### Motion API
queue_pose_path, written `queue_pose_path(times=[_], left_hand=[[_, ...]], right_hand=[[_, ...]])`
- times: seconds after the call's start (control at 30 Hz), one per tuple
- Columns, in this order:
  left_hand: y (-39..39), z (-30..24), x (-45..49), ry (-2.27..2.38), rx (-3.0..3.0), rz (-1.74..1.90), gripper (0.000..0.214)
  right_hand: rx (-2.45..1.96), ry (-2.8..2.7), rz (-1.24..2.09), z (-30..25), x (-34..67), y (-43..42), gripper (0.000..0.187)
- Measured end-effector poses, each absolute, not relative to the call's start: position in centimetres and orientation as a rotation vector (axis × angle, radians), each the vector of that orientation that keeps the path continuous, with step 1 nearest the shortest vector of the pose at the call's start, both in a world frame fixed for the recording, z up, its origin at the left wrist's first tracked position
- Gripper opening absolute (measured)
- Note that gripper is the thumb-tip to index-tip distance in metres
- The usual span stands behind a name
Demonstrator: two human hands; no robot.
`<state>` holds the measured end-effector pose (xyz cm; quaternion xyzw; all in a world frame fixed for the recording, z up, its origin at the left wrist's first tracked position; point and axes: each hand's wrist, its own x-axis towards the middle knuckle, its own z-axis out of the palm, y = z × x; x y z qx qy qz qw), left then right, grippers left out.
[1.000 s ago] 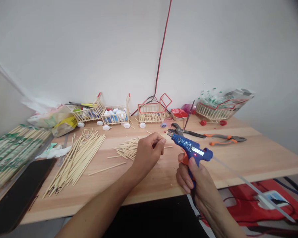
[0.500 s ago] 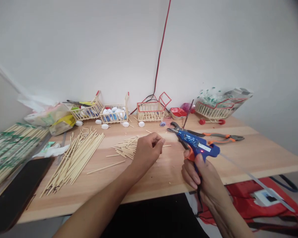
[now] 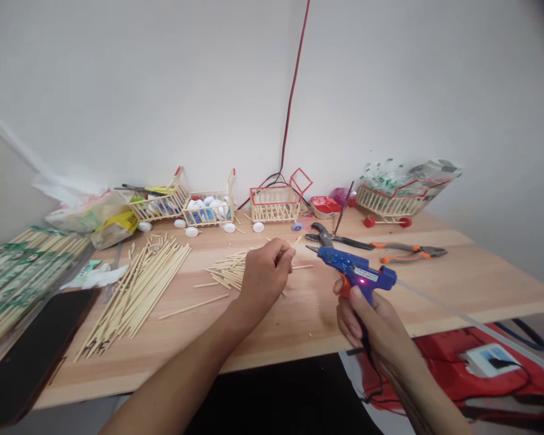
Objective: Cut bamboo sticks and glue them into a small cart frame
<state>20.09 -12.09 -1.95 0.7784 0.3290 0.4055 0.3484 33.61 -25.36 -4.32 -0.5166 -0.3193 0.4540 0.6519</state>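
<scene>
On the table (image 3: pixel 294 320), beyond the glue gun (image 3: pixel 351 267), four carts (image 3: pixel 275 212) made of sticks stand assembled on wheels, while the long sticks (image 3: pixel 140 296) well to its left and the short sticks (image 3: pixel 231 269) nearer on that side lie loose and look unjoined. The right hand (image 3: pixel 367 320) grasps the gun by its handle from below, wrist raised, nozzle (image 3: pixel 312 248) aimed leftward; the left hand (image 3: pixel 265 272) is just left of that nozzle, fingers curled against the thumb, and whether it pinches anything cannot be told.
</scene>
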Motion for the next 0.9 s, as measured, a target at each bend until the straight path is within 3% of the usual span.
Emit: queue_pose_path(times=[0.9], left_hand=[[-11.6,-1.5,19.7,1.014,2.374,1.021,0.013]], right_hand=[[-1.202,-0.596,0.745,-4.3,40.0,-26.8,0.039]])
